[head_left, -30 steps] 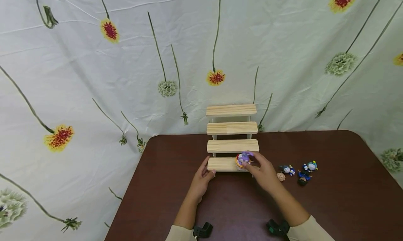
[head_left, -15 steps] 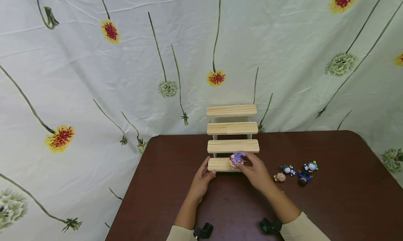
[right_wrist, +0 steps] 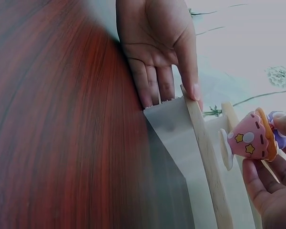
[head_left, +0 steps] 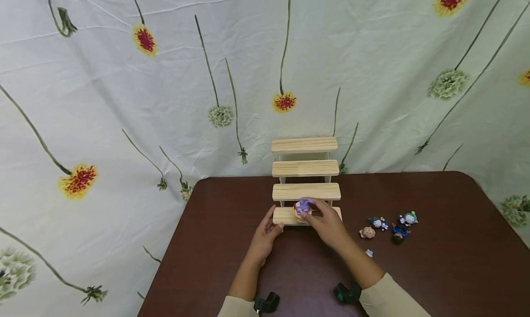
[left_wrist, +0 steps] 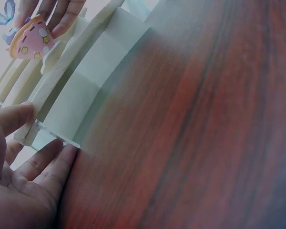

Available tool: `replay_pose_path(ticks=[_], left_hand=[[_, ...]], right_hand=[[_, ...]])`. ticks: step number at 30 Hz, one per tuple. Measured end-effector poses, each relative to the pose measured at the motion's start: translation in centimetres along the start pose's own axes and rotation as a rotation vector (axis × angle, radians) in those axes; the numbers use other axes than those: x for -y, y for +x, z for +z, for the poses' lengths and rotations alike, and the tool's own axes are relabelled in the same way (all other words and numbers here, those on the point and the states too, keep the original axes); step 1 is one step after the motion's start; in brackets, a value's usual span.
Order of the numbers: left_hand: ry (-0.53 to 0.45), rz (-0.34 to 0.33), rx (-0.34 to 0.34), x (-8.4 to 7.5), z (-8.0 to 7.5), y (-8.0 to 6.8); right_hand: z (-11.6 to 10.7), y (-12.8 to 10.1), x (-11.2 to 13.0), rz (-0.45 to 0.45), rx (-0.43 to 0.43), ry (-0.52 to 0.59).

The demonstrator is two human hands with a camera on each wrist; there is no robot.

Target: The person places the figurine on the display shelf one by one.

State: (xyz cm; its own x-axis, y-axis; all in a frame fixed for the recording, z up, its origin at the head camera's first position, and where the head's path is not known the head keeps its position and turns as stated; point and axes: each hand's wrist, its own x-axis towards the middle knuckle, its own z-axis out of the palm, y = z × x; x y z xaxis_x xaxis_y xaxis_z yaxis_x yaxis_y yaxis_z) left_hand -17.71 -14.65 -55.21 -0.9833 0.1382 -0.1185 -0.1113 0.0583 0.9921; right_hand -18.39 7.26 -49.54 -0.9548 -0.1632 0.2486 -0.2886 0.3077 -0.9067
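Observation:
My right hand (head_left: 327,222) pinches a small toy figurine (head_left: 303,209) between thumb and fingers, over the lowest step of a wooden tiered display stand (head_left: 306,192). The figurine has a purple character on top, a pink star-patterned cup (right_wrist: 248,138) and a white round base (right_wrist: 225,149). Whether the base touches the board is unclear. My left hand (head_left: 265,239) grips the left end of that lowest step, thumb on the front edge; in the left wrist view its other fingers (left_wrist: 47,164) reach the white side support.
Right of the stand lie several small figurines on the dark red-brown table (head_left: 455,271): a penguin-like one (head_left: 377,223), a beige one (head_left: 367,233), a blue-clothed one (head_left: 399,234) and one with a colourful top (head_left: 409,218). A flower-printed cloth (head_left: 372,54) hangs behind.
My right hand has moved left along the lowest step with the figurine, from its right part to nearer the middle. A small pale-blue item now shows beside my right forearm. My left hand has stayed put.

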Motion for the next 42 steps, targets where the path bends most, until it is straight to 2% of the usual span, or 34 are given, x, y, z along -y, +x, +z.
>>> replay_pose_path(ticks=[21, 32, 42], left_hand=[[0.009, 0.003, 0.021, 0.2, -0.1, 0.0], [0.012, 0.004, 0.029, 0.2, -0.1, 0.0], [0.013, 0.001, 0.032, 0.2, -0.1, 0.0]], right_hand=[[2.0, 1.0, 0.4, 0.049, 0.037, 0.033], [2.5, 1.0, 0.1, -0.014, 0.047, 0.039], [2.5, 1.1, 0.2, 0.021, 0.051, 0.045]])
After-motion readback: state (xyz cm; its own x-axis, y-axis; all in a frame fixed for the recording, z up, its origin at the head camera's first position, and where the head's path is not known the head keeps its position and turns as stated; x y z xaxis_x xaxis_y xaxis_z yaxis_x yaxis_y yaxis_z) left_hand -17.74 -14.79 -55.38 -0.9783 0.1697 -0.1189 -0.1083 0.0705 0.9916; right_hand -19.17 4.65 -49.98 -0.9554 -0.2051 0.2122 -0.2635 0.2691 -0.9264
